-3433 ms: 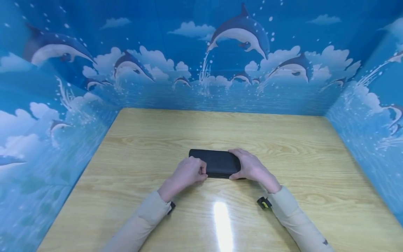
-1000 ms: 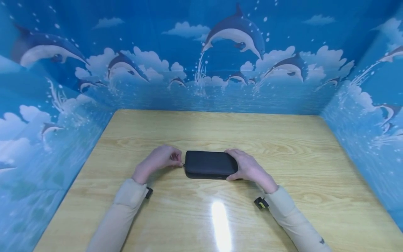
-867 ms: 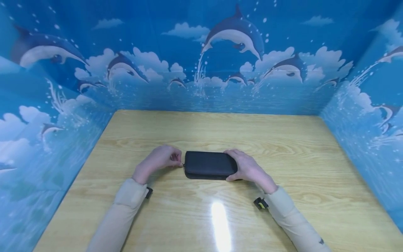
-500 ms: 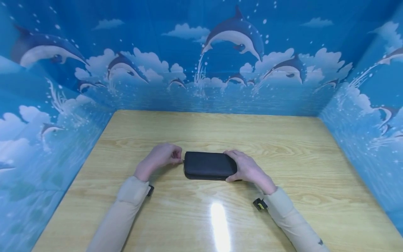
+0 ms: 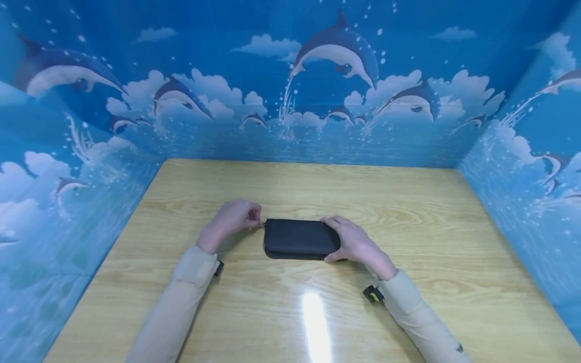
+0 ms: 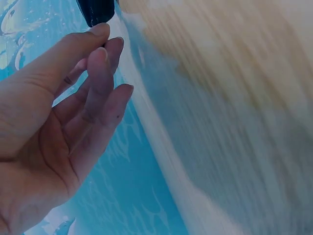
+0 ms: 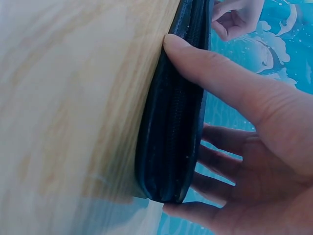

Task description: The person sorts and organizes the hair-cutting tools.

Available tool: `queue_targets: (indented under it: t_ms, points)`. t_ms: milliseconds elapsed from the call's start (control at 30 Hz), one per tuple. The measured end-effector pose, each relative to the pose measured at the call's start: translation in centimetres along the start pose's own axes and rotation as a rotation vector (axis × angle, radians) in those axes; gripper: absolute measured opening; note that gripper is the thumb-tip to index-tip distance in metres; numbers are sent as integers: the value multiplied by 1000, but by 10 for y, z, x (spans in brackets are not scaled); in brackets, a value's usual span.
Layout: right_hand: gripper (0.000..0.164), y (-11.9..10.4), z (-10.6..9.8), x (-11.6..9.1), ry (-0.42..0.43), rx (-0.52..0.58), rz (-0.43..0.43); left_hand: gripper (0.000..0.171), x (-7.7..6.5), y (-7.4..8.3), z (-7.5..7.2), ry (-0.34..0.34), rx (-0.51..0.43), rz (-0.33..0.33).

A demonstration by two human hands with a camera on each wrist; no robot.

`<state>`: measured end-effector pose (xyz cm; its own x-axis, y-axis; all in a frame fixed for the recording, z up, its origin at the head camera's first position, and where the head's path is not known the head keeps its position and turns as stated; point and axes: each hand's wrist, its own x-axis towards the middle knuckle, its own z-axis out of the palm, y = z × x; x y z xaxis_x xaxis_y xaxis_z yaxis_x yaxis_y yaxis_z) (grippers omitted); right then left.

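A black zip-around wallet (image 5: 299, 239) lies flat on the wooden table, long side across. My right hand (image 5: 356, 244) holds its right end, thumb on the near edge and fingers at the far side. In the right wrist view that thumb presses on the zipped edge of the wallet (image 7: 171, 132). At the wallet's left end my left hand (image 5: 232, 221) pinches the small zipper pull (image 5: 263, 225) between thumb and forefinger. The left wrist view has only a dark corner of the wallet (image 6: 97, 11) beyond the fingertips, and the pull is hidden there.
The wooden table (image 5: 386, 196) spreads around both hands. Blue dolphin-print sheets (image 5: 218, 131) stand along its back and sides. A bright light reflection (image 5: 316, 325) shows on the near tabletop.
From the wallet's near side, my left hand has gone round to its left end with the pull, then moved away from me along that end. My right hand keeps its hold.
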<state>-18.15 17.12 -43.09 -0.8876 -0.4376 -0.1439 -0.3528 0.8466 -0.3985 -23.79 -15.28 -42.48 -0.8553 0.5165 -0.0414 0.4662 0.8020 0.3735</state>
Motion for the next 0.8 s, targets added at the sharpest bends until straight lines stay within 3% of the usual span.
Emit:
queue_targets:
  t_ms: [567,700,800]
  points:
    - [98,4,5,-2,-3,14,-11,24,-2,4,12,17,68,-43]
    - [98,5,8,-4,10,14,-31,24,-3,9,15,12,78,-74]
    - [98,5,12,-5,8,23,-27,15,-6,17,19,6,90,-115]
